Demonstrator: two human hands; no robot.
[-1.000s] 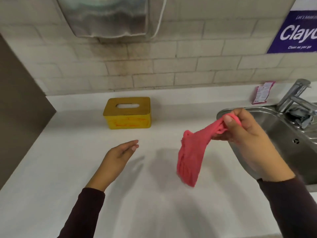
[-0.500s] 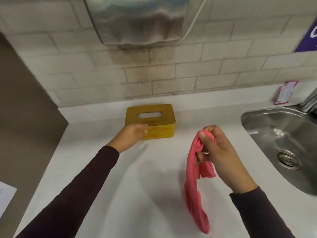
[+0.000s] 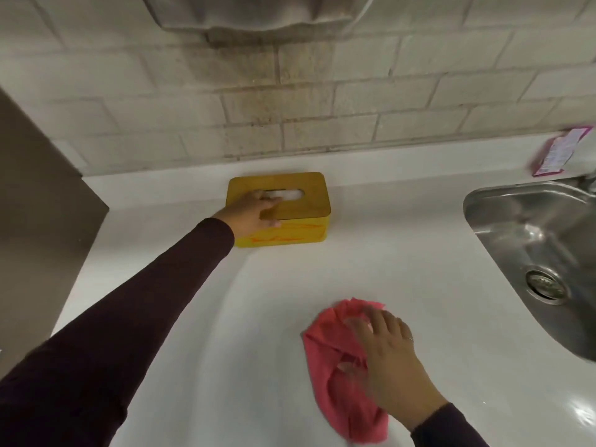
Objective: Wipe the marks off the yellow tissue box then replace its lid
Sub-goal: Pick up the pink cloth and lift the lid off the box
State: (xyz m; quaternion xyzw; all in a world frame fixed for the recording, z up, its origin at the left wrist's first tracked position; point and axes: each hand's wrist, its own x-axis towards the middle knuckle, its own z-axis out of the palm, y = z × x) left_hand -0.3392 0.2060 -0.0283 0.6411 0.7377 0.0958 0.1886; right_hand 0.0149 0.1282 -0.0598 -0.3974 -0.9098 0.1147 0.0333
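The yellow tissue box (image 3: pixel 290 235) stands near the back of the white counter, with orange scribbles on its front wall. Its wooden lid (image 3: pixel 303 196) with an oval slot sits on top. My left hand (image 3: pixel 250 212) rests on the lid's left part, fingers at the slot and thumb at the front edge. A pink cloth (image 3: pixel 342 375) lies crumpled on the counter in front. My right hand (image 3: pixel 383 356) lies flat on the cloth, fingers spread.
A steel sink (image 3: pixel 535 253) with a drain is set into the counter at right. A pink packet (image 3: pixel 561 151) leans on the ledge behind it. A metal dispenser (image 3: pixel 258 11) hangs on the brick wall above. A dark panel (image 3: pixel 35 175) bounds the counter's left side.
My left hand has moved from the box's front onto its lid. My right hand has lowered the hanging pink cloth to the counter and now lies flat on it.
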